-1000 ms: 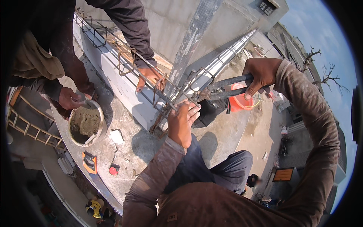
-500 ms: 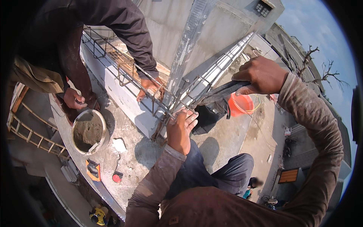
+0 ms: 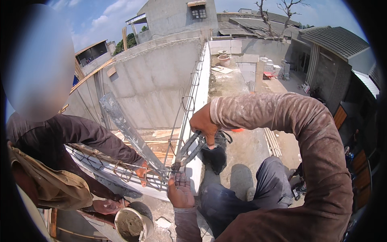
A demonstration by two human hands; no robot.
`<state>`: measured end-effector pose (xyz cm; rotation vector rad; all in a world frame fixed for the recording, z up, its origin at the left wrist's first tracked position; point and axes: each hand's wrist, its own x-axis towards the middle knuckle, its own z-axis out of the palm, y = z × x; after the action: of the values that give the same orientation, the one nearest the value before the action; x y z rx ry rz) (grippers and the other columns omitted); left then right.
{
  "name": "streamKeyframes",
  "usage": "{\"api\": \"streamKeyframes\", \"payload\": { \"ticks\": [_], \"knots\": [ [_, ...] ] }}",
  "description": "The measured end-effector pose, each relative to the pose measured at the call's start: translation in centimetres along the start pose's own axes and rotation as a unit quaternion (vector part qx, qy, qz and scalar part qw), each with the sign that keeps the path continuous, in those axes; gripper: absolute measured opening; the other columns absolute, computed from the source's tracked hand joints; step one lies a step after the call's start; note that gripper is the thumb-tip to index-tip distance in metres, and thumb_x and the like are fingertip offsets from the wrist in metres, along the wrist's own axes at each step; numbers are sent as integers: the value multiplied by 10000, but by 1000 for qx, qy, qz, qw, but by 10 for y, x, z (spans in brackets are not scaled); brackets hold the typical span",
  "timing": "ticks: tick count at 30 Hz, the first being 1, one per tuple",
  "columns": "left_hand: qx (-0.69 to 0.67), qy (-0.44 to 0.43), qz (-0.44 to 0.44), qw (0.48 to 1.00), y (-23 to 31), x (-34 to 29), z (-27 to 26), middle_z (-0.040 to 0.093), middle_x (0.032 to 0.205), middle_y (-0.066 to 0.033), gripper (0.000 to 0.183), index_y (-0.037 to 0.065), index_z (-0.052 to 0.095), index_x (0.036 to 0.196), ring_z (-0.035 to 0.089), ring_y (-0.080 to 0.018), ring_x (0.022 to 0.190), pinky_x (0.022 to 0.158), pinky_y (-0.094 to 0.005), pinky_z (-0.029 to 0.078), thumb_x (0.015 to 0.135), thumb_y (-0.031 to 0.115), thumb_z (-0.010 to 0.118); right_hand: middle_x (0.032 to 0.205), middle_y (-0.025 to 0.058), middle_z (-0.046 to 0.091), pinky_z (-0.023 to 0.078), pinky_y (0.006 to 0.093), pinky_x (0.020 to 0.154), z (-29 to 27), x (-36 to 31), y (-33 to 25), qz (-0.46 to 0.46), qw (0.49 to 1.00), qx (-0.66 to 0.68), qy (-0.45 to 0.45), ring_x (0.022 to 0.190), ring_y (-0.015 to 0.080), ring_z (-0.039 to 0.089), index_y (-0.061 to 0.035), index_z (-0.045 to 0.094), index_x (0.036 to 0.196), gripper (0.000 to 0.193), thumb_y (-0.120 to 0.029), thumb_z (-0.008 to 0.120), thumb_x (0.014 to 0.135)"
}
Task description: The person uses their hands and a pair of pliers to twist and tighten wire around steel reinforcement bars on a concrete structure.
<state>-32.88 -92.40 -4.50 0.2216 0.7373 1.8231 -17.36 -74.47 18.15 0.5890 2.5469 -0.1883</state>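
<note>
My right hand is closed round the dark handles of a pair of pincers. Their jaws point down onto the corner where thin steel rebar cages meet above the white block wall. Just below the jaws, my left hand has its palm turned up and fingers stretched beside the bars; any wire there is too small to make out. A co-worker's hand rests on the left-hand cage, near the foot of a slanting, cement-spattered grey metal beam.
A bucket of wet mortar stands at the lower left, by the co-worker's other hand. Beside my knee hangs a black bag. Another rebar cage runs away along the wall. Bamboo poles lie to the right.
My view has tilted up and swung. The right hand has brought the pincers from a sideways slant to a steeper one over the rebar corner. My left hand stays beside that corner.
</note>
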Motion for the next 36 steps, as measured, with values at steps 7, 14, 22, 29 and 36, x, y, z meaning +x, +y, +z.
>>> {"api": "streamKeyframes", "payload": {
  "ticks": [7, 14, 22, 29, 36],
  "knots": [
    [-17, 35, 5, 999, 5, -1, 4, 572, 1021, -25, 242, 106, 544, 1093, 570, -201, 1021, 947, -388, 454, 922, 241, 649, 970, 114, 680, 554, 453, 796, -1, -1, -20, -77, 937, -256, 225, 917, 364, 680, -89, 650, 1101, 462, -298, 805, 720],
    [-24, 19, 14, 999, 2, -2, 3, 565, 1028, -21, 293, 110, 543, 1120, 565, -203, 1021, 936, -376, 450, 903, 259, 674, 911, 73, 699, 548, 455, 742, -23, -2, -16, -22, 959, -237, 155, 888, 293, 698, -96, 701, 981, 386, -451, 706, 828],
    [-31, 40, 21, 999, -2, -4, -5, 569, 1087, -41, 321, 104, 547, 1147, 570, -224, 1073, 948, -385, 453, 916, 291, 667, 612, 23, 631, 490, 327, 509, -18, 5, 17, 95, 974, 170, -115, 523, 158, 609, -43, 698, 762, 598, -633, 665, 851],
    [-85, 4, -15, 996, -9, -5, -3, 558, 1237, -127, 428, 54, 501, 1257, 546, -306, 1208, 1029, -437, 432, 982, 373, 579, 604, 1, 599, 422, 251, 424, 26, -22, 55, 124, 917, 377, -49, 507, 95, 576, -46, 705, 909, 438, -440, 834, 769],
    [-9, -90, -119, 989, -24, -71, 10, 456, 1399, -211, 651, 8, 378, 1392, 443, -356, 1341, 1116, -496, 363, 999, 518, 476, 584, 7, 578, 424, 240, 413, 117, -70, 41, 99, 824, 548, 99, 475, 90, 556, -19, 699, 878, 357, -324, 853, 775]
  ]
}}
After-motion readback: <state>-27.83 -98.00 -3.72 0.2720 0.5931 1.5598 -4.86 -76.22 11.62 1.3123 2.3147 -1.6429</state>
